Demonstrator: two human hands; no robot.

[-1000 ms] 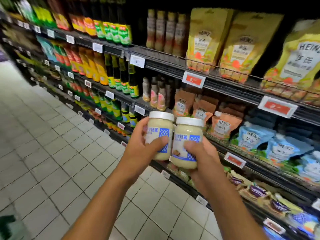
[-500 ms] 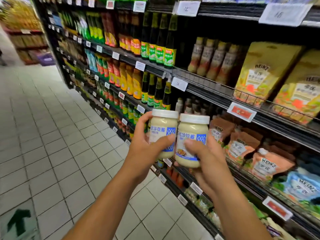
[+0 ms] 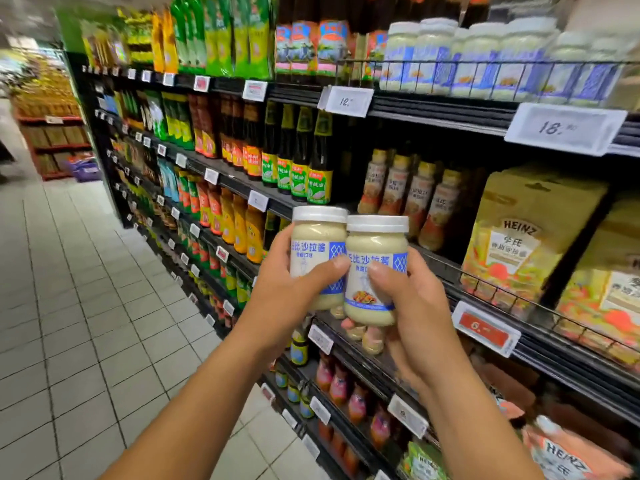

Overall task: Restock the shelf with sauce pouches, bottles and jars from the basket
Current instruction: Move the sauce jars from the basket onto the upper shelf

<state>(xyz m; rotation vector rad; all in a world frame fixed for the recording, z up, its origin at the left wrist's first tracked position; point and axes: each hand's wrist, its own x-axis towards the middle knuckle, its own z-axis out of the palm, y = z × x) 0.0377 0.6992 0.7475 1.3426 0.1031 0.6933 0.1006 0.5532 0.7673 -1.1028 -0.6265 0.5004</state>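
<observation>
My left hand [image 3: 284,299] grips a jar of pale salad dressing [image 3: 317,247] with a white lid and a blue-and-white label. My right hand [image 3: 412,306] grips a second, matching jar [image 3: 375,271]. Both jars are upright, side by side and touching, held in front of the shelf at mid height. On the top shelf at upper right, behind a wire rail [image 3: 485,69], stands a row of the same white-lidded jars [image 3: 467,57]. The basket is out of view.
Dark sauce bottles [image 3: 298,168] and small dressing bottles [image 3: 412,195] fill the shelf behind the jars. Yellow Heinz pouches [image 3: 519,244] stand to the right. Price tags [image 3: 564,128] line the shelf edges. A tiled aisle floor [image 3: 86,306] runs along the left.
My view has tilted upward, so the top shelf with matching jars now shows. Both hands have lifted their jars a little, still side by side.
</observation>
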